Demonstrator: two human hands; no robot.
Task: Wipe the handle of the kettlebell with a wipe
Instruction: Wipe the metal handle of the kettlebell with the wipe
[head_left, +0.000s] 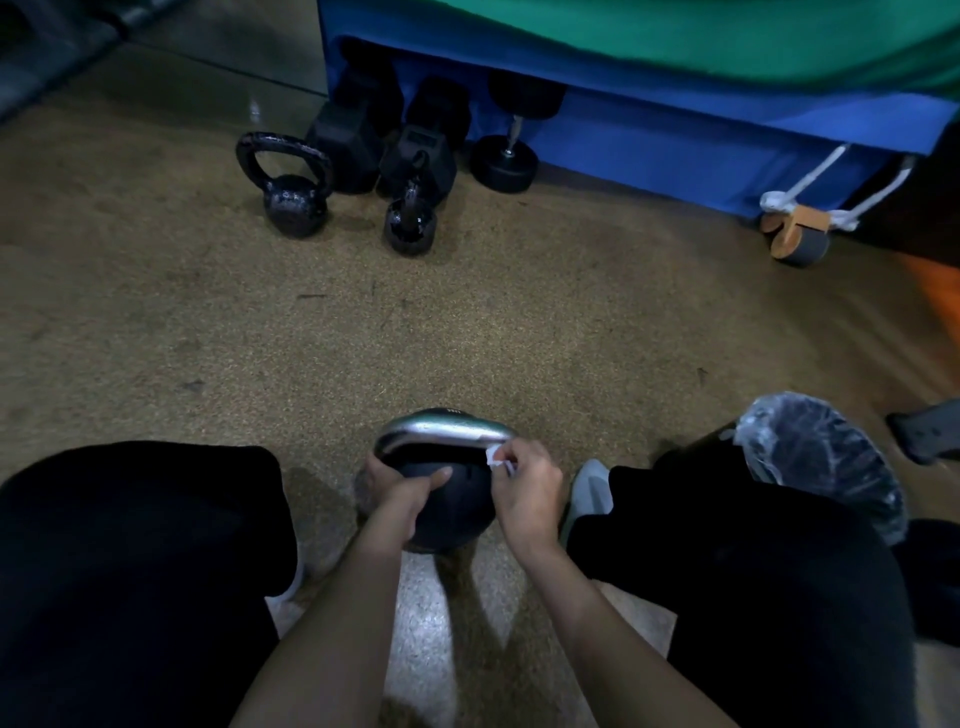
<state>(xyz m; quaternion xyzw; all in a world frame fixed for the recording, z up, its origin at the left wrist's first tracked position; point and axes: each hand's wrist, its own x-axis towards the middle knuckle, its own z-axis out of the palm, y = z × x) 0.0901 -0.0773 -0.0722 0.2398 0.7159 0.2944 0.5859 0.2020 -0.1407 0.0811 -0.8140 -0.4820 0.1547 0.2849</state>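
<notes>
Low in the frame's centre, your left hand (402, 493) grips the kettlebell (447, 499) body while your right hand (524, 488) pinches the wipe (496, 460) against the silver handle (441, 431). A lined bin (815, 457) crowds the right; dumbbells (415, 145) and two small kettlebells (293, 187) sit upper centre.

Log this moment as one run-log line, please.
stage: wiping handle | left hand: steadying kettlebell body | right hand: pressing wipe on right end of silver handle | bin: at right
</notes>
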